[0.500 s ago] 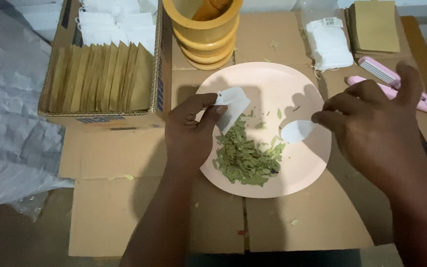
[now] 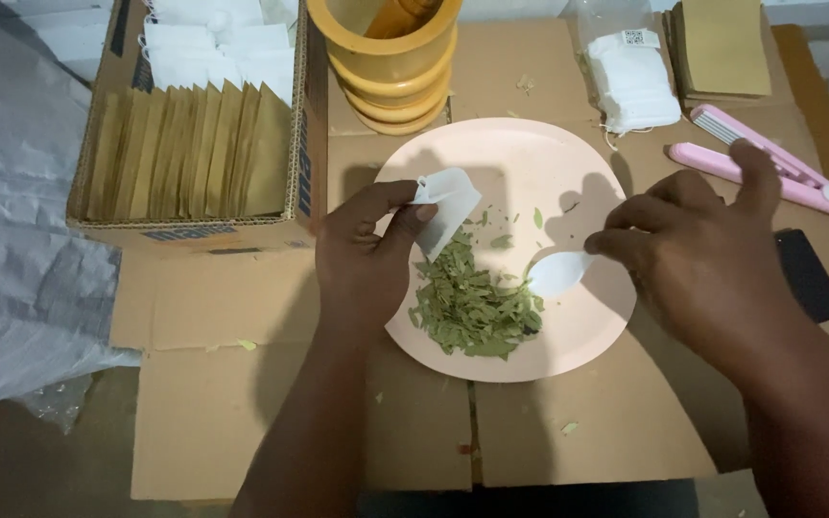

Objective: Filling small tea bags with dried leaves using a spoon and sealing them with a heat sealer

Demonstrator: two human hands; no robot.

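Far left of the fingers: crumpled grey plastic sheet (image 2: 11,240), then a cardboard box (image 2: 98,153) with brown paper envelopes (image 2: 189,153) standing on edge and white sachets (image 2: 218,43) behind them. Left hand (image 2: 367,259), thumb and fingers pinched shut on a small white filter bag (image 2: 448,206), bag tilted, its lower end just above the pile of dried green leaves (image 2: 472,307). Leaves lie on the pink plate (image 2: 520,163), directly below and right of the left fingertips. Beyond the left fingers, yellow stacked bowls (image 2: 390,82) touching the plate's far rim. Between the two hands: white spoon (image 2: 558,273), bowl empty, just beside the leaf pile on its right. Right hand (image 2: 712,259) fingertips closed on the spoon handle, index raised. Past the right fingers: pink sealing clamp (image 2: 769,168), a packet of white bags (image 2: 630,77), a brown envelope stack (image 2: 722,48). All on flattened cardboard (image 2: 242,403)
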